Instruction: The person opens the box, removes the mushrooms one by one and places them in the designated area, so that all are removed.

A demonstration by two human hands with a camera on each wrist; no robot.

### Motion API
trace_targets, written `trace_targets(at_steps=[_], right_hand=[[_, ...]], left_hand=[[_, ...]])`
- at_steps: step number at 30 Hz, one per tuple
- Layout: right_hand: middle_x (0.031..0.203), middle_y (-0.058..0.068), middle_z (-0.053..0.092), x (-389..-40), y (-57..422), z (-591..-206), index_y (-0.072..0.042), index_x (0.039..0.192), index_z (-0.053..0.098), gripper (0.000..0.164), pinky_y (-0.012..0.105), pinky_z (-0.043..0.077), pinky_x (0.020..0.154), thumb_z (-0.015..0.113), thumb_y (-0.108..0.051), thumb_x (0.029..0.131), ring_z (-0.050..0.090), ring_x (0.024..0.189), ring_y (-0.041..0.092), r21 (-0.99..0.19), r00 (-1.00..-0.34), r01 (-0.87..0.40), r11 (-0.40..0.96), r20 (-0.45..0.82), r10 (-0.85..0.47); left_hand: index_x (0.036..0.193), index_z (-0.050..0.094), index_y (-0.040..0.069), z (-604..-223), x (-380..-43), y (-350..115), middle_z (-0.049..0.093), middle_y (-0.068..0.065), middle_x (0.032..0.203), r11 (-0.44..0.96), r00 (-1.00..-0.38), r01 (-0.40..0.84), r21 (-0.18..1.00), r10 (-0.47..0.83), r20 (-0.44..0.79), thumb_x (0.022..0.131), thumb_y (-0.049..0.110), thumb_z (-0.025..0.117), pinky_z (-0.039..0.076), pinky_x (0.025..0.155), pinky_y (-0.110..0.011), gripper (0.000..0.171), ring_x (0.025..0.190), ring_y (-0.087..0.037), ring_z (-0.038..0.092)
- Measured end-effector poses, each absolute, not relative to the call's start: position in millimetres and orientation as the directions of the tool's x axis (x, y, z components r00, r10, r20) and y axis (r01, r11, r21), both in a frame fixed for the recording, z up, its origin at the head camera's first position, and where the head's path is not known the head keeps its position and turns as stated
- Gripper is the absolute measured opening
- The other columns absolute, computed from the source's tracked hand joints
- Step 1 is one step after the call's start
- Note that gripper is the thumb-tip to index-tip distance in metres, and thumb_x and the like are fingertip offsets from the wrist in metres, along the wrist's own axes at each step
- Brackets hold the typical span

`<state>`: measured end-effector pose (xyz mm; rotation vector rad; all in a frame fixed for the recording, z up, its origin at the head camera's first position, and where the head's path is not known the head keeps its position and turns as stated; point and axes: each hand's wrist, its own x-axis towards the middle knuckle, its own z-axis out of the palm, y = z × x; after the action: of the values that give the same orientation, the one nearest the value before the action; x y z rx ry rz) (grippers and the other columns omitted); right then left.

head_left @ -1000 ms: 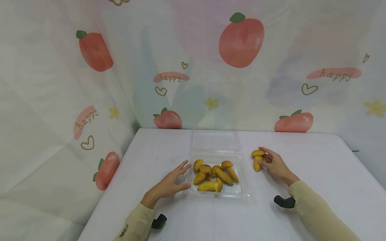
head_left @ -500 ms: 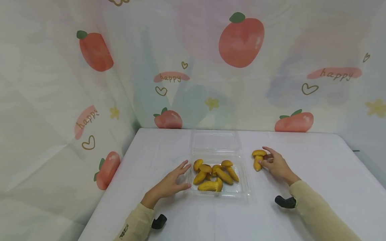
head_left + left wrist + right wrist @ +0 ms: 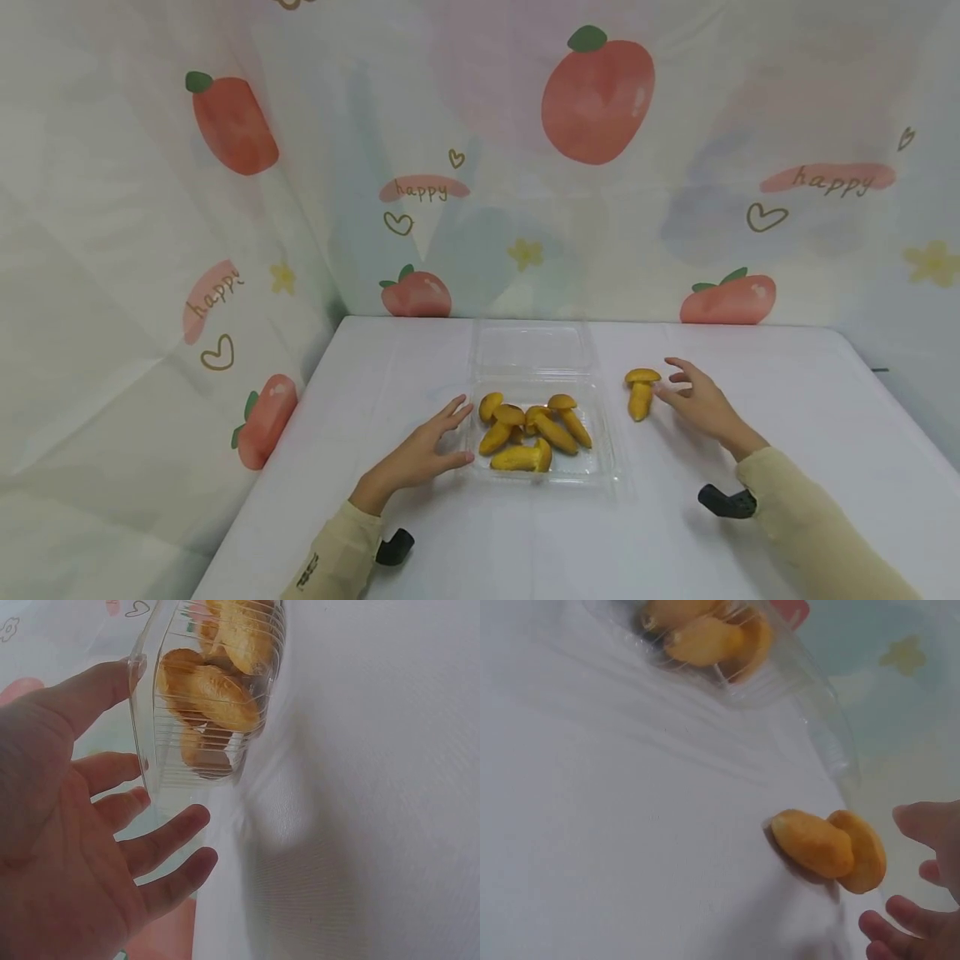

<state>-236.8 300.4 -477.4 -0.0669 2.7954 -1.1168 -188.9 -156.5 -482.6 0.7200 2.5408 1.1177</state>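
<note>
Two hands (image 3: 420, 457) (image 3: 701, 404) flank one container (image 3: 581, 471) and one loose mushroom (image 3: 641, 396).

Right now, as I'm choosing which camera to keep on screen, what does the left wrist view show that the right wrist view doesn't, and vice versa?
Only the left wrist view shows the left hand, at the rim of the clear container.

Only the right wrist view shows the right hand and the lone mushroom outside the container.

Both show the container, mushrooms inside it, the white tabletop and the printed backdrop.
</note>
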Motion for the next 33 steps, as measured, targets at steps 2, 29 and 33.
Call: trace_targets(at_steps=[2,29,33], right_hand=[[0.142,0.040,0.043,-232.5,296.3,-472.2,0.005,0.156,0.024,0.070,0.062,0.052,0.098,0.055,-0.032,0.105,0.052,0.123,0.055,-0.698,-0.995,-0.021,0.715,-0.056,-0.084],[0.134,0.022,0.060,-185.8,199.0,-452.9,-0.003,0.144,0.049,0.053,0.046,0.053,0.091,0.068,-0.016,0.097,0.061,0.115,0.039,-0.686,-0.904,-0.401,0.607,0.188,-0.385],[0.137,0.022,0.060,-190.0,193.0,-457.6,-0.003,0.143,0.050,0.053,0.051,0.053,0.092,0.069,-0.016,0.096,0.061,0.115,0.037,-0.680,-0.910,-0.387,0.623,0.173,-0.377]], left_hand=[[0.160,0.030,0.009,-482.2,-188.4,-156.7,0.014,-0.012,0.171,0.575,-0.839,0.327,0.750,0.542,-0.050,0.098,0.028,0.068,0.024,0.122,-0.063,0.075,0.157,-0.038,0.019],[0.160,0.030,0.008,-480.9,-189.5,-155.1,0.013,-0.011,0.172,0.590,-0.839,0.323,0.740,0.540,-0.064,0.097,0.028,0.069,0.026,0.122,-0.061,0.077,0.155,-0.039,0.024],[0.160,0.030,0.008,-479.7,-189.3,-155.4,0.014,-0.012,0.171,0.605,-0.839,0.327,0.726,0.540,-0.071,0.096,0.028,0.070,0.025,0.122,-0.062,0.077,0.156,-0.039,0.020]])
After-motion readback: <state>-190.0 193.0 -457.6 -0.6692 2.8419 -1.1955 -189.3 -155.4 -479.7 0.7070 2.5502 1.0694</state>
